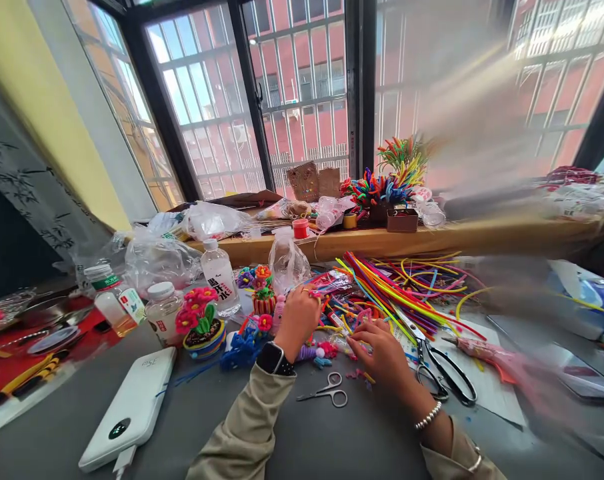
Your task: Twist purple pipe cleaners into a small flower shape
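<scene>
My left hand (298, 321), with a dark watch on the wrist, reaches into the craft pile with its fingers drawn together. A small reddish bit shows at its fingertips, too small to name. To its right, my right hand (385, 350) has bent fingers close together over the pile's near edge; what they hold, if anything, is hidden. Around both hands lie short fuzzy pipe cleaner pieces (325, 350) in pink, purple and blue. Small silver scissors (327, 393) rest on the grey table (352, 443) between my forearms. Large black-handled scissors (449, 373) lie beside my right wrist.
Long pipe cleaners (387, 287) spread behind my right hand. At left stand a potted pink pipe cleaner flower (201, 313), a water bottle (221, 277), jars and a white power bank (132, 407). A glue gun (487, 350) lies at right. A blurred transparent sheet hangs there.
</scene>
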The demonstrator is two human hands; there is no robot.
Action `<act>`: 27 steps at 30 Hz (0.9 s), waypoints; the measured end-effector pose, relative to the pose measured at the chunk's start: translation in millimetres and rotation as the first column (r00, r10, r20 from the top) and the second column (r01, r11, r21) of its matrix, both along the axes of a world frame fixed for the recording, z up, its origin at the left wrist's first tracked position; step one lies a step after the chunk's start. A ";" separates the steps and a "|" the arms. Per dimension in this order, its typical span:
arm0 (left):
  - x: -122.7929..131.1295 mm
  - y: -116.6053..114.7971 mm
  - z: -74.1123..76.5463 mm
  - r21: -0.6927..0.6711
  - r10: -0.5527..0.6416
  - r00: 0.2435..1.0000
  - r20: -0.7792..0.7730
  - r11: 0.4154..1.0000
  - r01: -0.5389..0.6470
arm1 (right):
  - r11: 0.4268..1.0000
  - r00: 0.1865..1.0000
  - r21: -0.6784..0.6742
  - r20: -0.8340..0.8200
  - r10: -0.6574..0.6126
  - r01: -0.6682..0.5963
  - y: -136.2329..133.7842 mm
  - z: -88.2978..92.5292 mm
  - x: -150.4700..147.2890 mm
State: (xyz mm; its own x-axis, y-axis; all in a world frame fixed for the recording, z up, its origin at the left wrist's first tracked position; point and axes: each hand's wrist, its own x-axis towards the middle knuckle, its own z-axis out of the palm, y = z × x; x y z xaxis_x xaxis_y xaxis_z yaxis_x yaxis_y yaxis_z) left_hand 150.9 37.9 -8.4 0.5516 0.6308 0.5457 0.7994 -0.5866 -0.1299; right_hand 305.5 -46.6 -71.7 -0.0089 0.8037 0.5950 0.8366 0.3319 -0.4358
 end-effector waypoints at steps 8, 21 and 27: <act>20.6 35.5 -8.5 0.050 -0.029 0.971 -0.236 0.998 0.042 | 1.000 1.000 -0.010 -0.007 0.020 -0.020 2.6 -5.9 1.2; 54.5 52.4 -10.6 0.052 -0.057 0.888 -0.456 0.994 0.091 | 0.999 0.996 0.025 -0.077 -0.044 0.046 1.4 -4.1 -1.9; 52.7 55.1 -12.5 0.092 -0.037 0.897 -0.440 0.992 0.086 | 0.997 0.993 0.032 -0.098 -0.065 0.069 0.6 -1.4 1.3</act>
